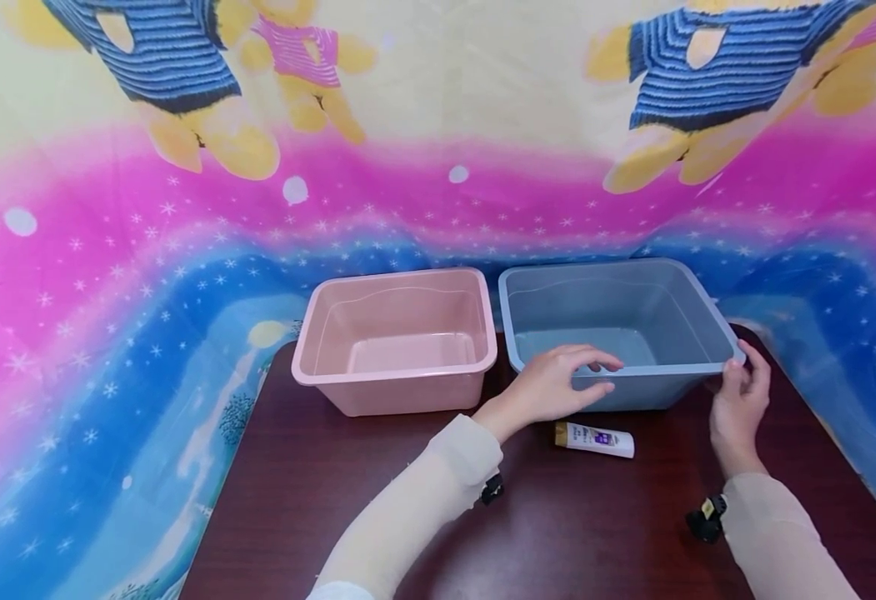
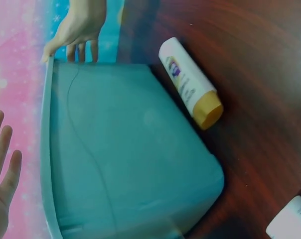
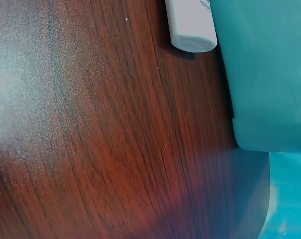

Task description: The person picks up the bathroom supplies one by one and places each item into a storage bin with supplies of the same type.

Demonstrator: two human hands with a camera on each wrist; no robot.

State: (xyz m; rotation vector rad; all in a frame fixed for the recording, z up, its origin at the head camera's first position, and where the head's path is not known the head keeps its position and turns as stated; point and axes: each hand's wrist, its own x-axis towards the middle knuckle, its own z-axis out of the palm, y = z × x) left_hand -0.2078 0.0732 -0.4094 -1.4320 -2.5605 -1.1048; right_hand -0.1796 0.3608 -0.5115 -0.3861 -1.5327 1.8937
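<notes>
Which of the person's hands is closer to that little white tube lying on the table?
Left. The left hand rests on the blue bin's near rim, just above the white tube. The right hand holds the bin's right corner, farther off.

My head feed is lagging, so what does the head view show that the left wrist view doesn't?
Only head: the pink bin beside the blue bin, and both sleeves.
Only left wrist: the blue bin's outer side wall up close, and a white object at the frame's lower right corner.
Both: the blue bin, the tube lying on the table, the left hand, and the right hand at the bin's rim.
</notes>
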